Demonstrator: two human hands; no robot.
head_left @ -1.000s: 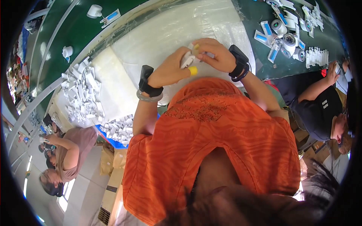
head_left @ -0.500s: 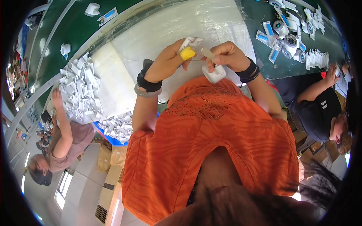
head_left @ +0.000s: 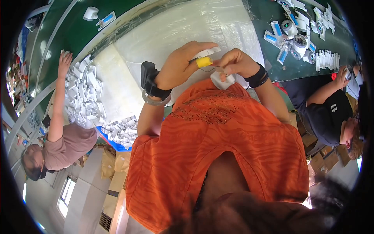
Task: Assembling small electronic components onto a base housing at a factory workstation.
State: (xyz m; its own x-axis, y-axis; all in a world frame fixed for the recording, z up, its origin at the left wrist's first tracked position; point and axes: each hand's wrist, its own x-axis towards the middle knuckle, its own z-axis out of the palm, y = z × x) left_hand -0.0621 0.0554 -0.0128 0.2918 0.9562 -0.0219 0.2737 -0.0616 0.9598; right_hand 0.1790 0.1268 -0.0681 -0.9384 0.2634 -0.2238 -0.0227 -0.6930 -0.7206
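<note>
My left hand, its thumb wrapped in yellow tape, is closed on a white plastic part whose end shows past the fingers. Close by on the right, my right hand is closed around a rounded white plastic housing, which hangs below its fingers just above my orange top. A thin dark wire runs between the two pieces. The fingertips of both hands nearly meet; what lies between them is partly hidden.
Plastic film covers the bench under my hands. A heap of white plastic parts lies left, above a blue bin. Assembled white units stand at the right. A green conveyor runs at far left. Co-workers sit on both sides.
My left hand has turned and shifted right, bringing its part nearer my right hand. The left co-worker has reached forward onto a white piece on the conveyor. Other conveyor pieces have slid slightly left.
</note>
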